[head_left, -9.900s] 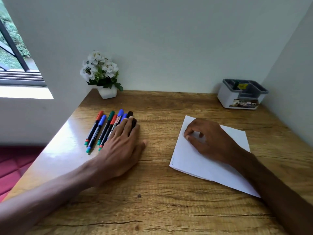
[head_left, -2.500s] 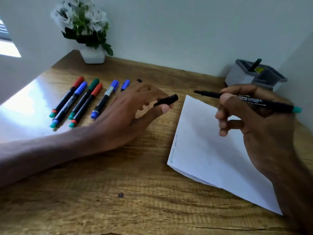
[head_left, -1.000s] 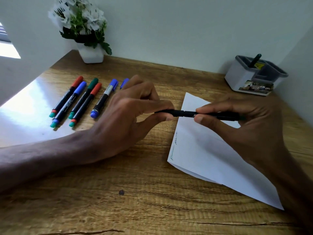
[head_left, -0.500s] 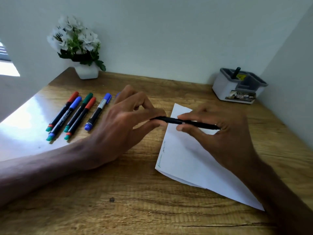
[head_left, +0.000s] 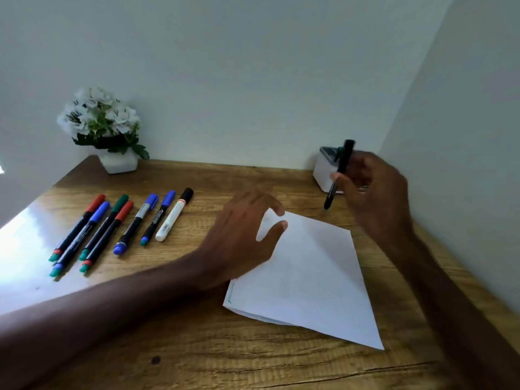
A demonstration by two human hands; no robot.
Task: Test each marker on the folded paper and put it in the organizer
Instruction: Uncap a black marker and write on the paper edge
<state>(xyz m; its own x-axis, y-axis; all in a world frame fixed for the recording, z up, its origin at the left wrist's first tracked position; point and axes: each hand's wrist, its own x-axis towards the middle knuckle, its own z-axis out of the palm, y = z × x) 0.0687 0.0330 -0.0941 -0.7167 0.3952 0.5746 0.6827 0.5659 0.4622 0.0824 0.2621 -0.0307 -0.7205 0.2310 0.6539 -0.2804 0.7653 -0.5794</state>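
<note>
My right hand (head_left: 374, 192) holds a capped black marker (head_left: 339, 175) nearly upright, just in front of the white organizer (head_left: 320, 173) at the back right. Another marker stands in the organizer, mostly hidden behind the held one. My left hand (head_left: 242, 237) hovers over the left corner of the folded white paper (head_left: 309, 277), fingers loosely spread and holding nothing. A faint green test mark shows at the paper's near left edge. Several markers (head_left: 112, 226) with red, blue, green and black caps lie in a row on the left of the desk.
A white pot of white flowers (head_left: 107, 130) stands at the back left corner. The wooden desk (head_left: 197, 347) is boxed in by a back wall and a right side wall close to the organizer. Bright glare lies on the desk's left edge.
Both hands were pressing the cap onto the black marker over the paper. Now my left hand has let go, and my right hand has carried the capped marker up towards the organizer.
</note>
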